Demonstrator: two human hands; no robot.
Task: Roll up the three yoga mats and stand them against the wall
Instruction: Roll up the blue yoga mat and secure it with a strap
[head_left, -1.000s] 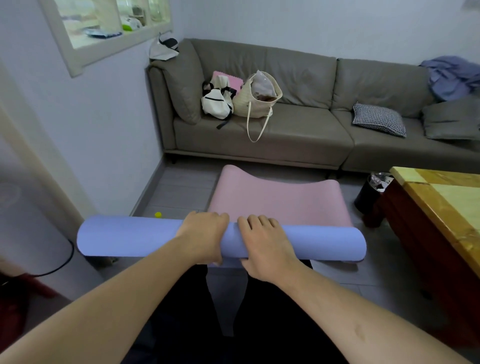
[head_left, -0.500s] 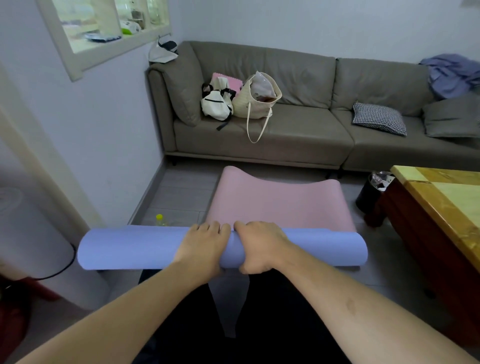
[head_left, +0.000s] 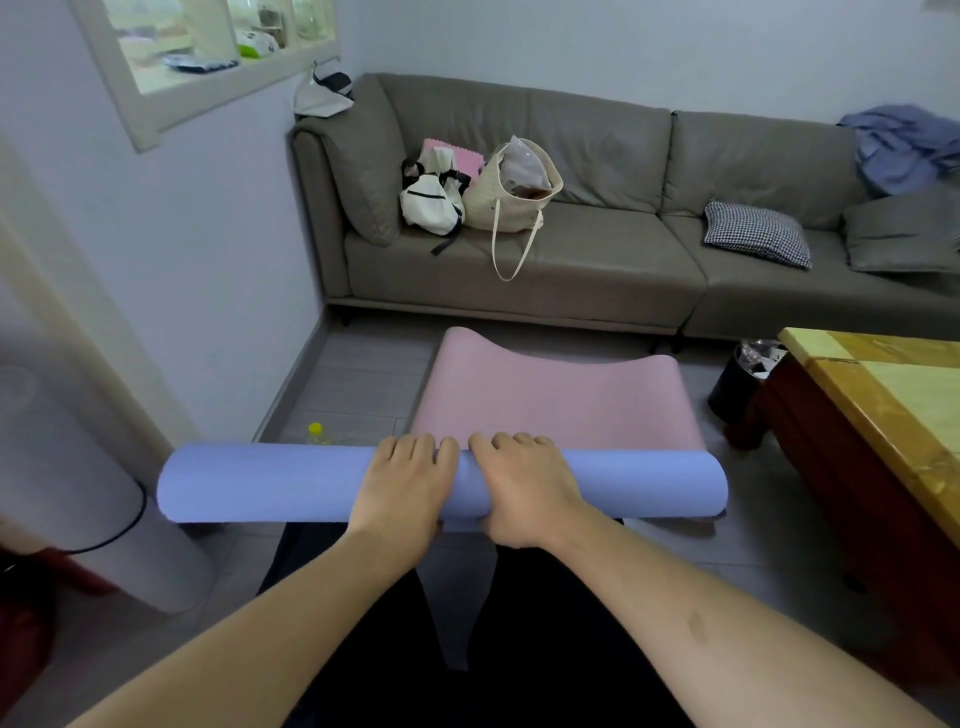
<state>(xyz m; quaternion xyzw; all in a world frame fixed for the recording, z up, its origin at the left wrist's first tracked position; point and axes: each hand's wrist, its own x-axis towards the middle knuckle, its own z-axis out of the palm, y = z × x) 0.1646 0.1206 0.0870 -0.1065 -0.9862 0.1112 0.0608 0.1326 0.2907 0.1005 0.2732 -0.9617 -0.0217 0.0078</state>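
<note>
A rolled blue-violet yoga mat (head_left: 260, 488) lies crosswise in front of me, held level above the floor. My left hand (head_left: 405, 486) and my right hand (head_left: 519, 493) grip its middle side by side, fingers curled over the top of the roll. Beyond it a pink yoga mat (head_left: 550, 400) lies flat on the tiled floor, its far edge curling up near the sofa. A third mat is not visible.
A grey sofa (head_left: 623, 270) with bags and cushions fills the back. The wall (head_left: 208, 260) runs along the left. A wooden table (head_left: 883, 410) stands on the right with a black bin (head_left: 737, 384) beside it. A small yellow-capped bottle (head_left: 315, 430) sits by the wall.
The rolled blue mat has shifted slightly away from me and both hands have drawn closer together, curling more tightly over its middle.
</note>
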